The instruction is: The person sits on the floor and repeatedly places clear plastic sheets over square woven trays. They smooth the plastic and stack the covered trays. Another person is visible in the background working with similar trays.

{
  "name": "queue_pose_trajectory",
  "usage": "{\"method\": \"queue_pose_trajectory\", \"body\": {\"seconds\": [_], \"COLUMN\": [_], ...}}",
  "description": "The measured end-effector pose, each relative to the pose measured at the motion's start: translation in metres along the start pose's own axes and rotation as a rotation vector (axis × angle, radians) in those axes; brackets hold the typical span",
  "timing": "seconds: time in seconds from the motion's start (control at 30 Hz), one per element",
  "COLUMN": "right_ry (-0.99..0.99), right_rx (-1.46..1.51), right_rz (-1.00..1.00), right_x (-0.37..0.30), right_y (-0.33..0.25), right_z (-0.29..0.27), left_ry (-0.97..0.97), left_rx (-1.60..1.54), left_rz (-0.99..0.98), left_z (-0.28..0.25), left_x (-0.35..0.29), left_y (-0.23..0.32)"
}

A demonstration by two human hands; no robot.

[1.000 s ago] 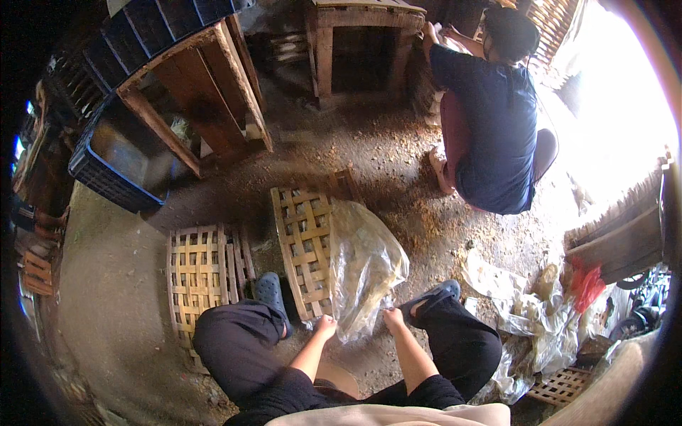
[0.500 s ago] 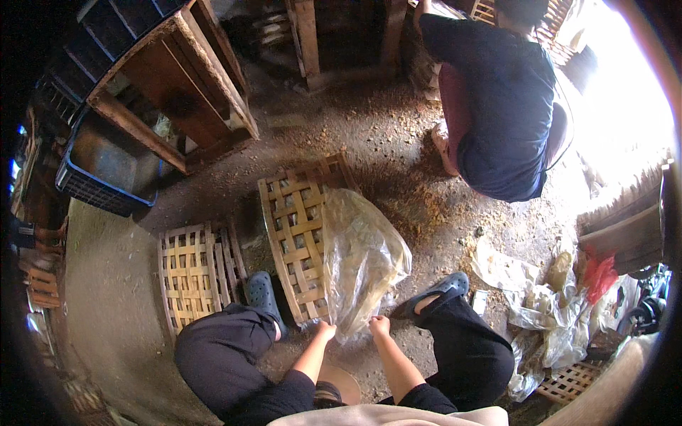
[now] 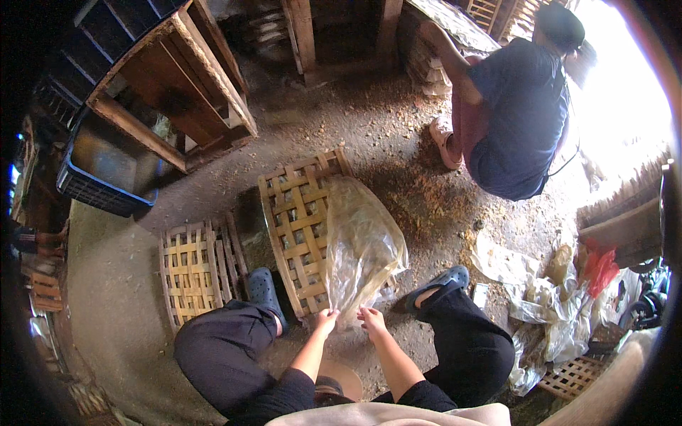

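A clear plastic sheet or bag (image 3: 366, 241) lies spread over the right side of a woven bamboo tray (image 3: 298, 213) on the ground between my feet. My left hand (image 3: 326, 321) is closed on its near left edge, close to the tray's near end. At the near right edge, my right hand (image 3: 371, 321) pinches the same plastic. The plastic hangs slack and wrinkled between my hands, and its far part bulges past the tray's right side.
Another woven bamboo tray (image 3: 190, 266) lies at left. Crumpled plastic (image 3: 547, 305) is heaped at right, with a red bag (image 3: 599, 270) in it. A person (image 3: 517, 117) squats at the far right. A blue crate (image 3: 106, 202) stands by a wooden frame (image 3: 213, 74) at far left.
My hands have moved slightly forward and toward each other, and the plastic's near edge has shifted with them. The other person has leaned to the right.
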State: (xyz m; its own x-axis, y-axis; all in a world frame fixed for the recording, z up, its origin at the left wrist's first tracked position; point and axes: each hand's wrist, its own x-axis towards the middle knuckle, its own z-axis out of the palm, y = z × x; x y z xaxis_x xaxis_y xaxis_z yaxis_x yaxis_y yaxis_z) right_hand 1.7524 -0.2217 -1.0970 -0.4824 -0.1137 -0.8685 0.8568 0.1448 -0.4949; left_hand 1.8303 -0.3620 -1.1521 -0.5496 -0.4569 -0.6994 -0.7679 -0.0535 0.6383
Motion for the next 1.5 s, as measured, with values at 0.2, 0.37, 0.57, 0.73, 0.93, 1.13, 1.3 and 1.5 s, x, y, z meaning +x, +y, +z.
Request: {"method": "queue_pose_trajectory", "body": {"seconds": [0.2,0.37,0.57,0.73,0.93,1.13,1.3,1.5], "right_ry": [0.154,0.447,0.592,0.634,0.088,-0.060,-0.270,0.006], "right_rx": [-0.025,-0.014,-0.221,-0.377,-0.218,0.343,0.768,0.412], "right_rz": [-0.170,-0.179,-0.124,-0.137,0.119,0.182,-0.102,-0.317], "right_x": [0.005,0.023,-0.017,-0.001,-0.097,-0.058,-0.050,-0.106], "right_y": [-0.002,0.007,-0.035,-0.063,-0.125,-0.097,-0.095,-0.172], "right_z": [0.009,-0.015,-0.046,-0.132,-0.035,-0.081,-0.049,-0.007], "left_ry": [-0.111,-0.093,0.233,0.308,0.393,0.206,0.111,0.000], "left_rx": [-0.153,-0.270,-0.018,0.126,-0.016,-0.275,-0.391,-0.563], "left_rz": [0.072,0.047,0.020,0.100,-0.010,0.107,0.167,0.276], "left_z": [-0.010,-0.023,-0.068,-0.064,-0.149,-0.137,-0.176,-0.214], "left_x": [-0.015,-0.009,0.002,0.019,0.026,-0.019,-0.031,-0.048], "left_y": [0.033,0.037,0.025,0.069,0.027,0.113,0.137,0.175]}}
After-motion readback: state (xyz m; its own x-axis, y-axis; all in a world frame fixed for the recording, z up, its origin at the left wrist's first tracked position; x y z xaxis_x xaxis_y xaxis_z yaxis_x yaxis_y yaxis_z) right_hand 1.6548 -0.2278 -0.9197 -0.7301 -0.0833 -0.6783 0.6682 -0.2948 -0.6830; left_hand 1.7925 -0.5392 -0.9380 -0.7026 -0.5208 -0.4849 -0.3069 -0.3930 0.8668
